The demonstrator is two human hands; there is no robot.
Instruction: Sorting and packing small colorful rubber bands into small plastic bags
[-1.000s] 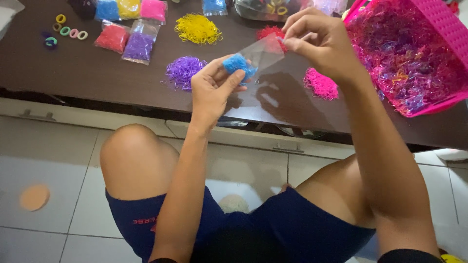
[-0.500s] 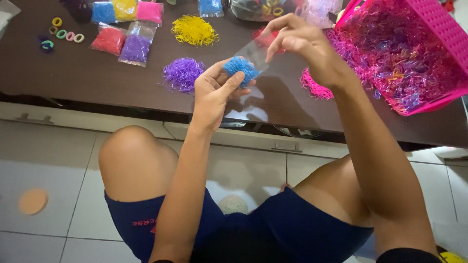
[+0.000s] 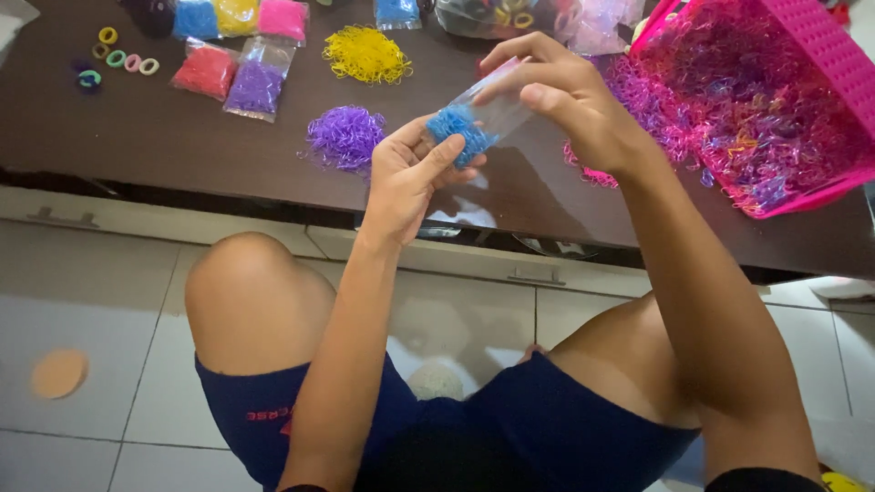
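Note:
My left hand point(image 3: 406, 178) pinches the bottom of a small clear plastic bag point(image 3: 497, 111), right where a clump of blue rubber bands point(image 3: 456, 128) sits inside it. My right hand point(image 3: 570, 96) grips the bag's upper end between thumb and fingers. The bag is held in the air above the front part of the dark table point(image 3: 137, 137), tilted up toward the right.
Loose piles of purple bands point(image 3: 344, 137), yellow bands point(image 3: 366, 55) and pink bands point(image 3: 583, 169) lie on the table. A pink basket point(image 3: 820, 55) of mixed bands stands at the right. Filled bags point(image 3: 239, 77) and small hair rings point(image 3: 123, 62) lie at the back left.
My right hand has shifted its grip along the bag's upper end, and the bag looks more folded and shorter. Both hands stay in nearly the same place.

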